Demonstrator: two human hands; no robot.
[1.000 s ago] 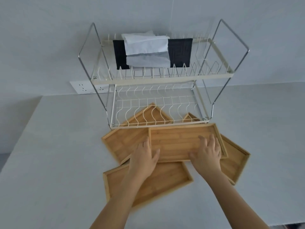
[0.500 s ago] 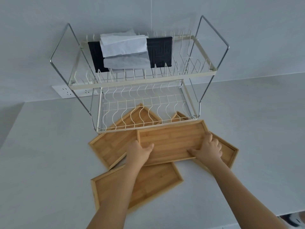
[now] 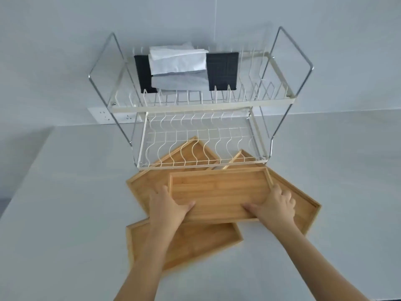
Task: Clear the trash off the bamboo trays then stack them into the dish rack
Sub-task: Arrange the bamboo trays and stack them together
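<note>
A bamboo tray (image 3: pixel 219 191) lies on top of the pile, just in front of the two-tier wire dish rack (image 3: pixel 195 148). My left hand (image 3: pixel 168 206) grips its left end with the thumb on the inner face. My right hand (image 3: pixel 273 205) grips its right end the same way. Three more bamboo trays lie under it: one at the left (image 3: pixel 141 184) reaching under the rack, one at the right (image 3: pixel 303 207), one nearest me (image 3: pixel 195 242). All trays look bare of trash. The rack's lower tier holds nothing.
The rack's upper tier carries a black tissue box (image 3: pixel 221 70) with white tissue (image 3: pixel 176 60) sticking out. A white socket strip (image 3: pixel 108 115) sits on the wall behind the rack's left leg. The grey countertop (image 3: pixel 65 213) ends at a left edge.
Both hands have closed around the ends of the top tray, and its near edge has come up off the pile. My view has swung left and back.
</note>
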